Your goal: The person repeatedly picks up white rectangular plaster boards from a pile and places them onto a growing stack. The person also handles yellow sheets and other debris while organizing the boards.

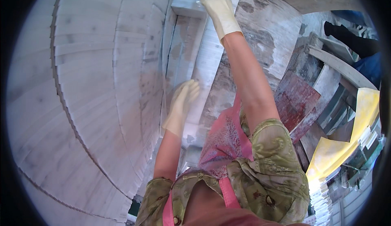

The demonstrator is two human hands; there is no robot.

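Cream rubber gloves cover both of my hands. My left hand (187,92) is open, fingers stretched out and slightly blurred, over the near end of a wet, pale work surface (181,49). Farther off, my right hand (220,9) lies at the far part of a long white strip (211,47). Its thumb stands apart from the bent fingers, and I see nothing held in it; the fingertips are partly hidden. Left of the right hand sits a stack of white, grey-veined tiles (189,2).
Tall rows of stacked white tiles (89,71) fill the left side. A stained, worn board (264,30) runs along the right. Beyond it are a reddish board (296,99), a yellow sheet (342,144) and another person's dark-clothed leg (352,38).
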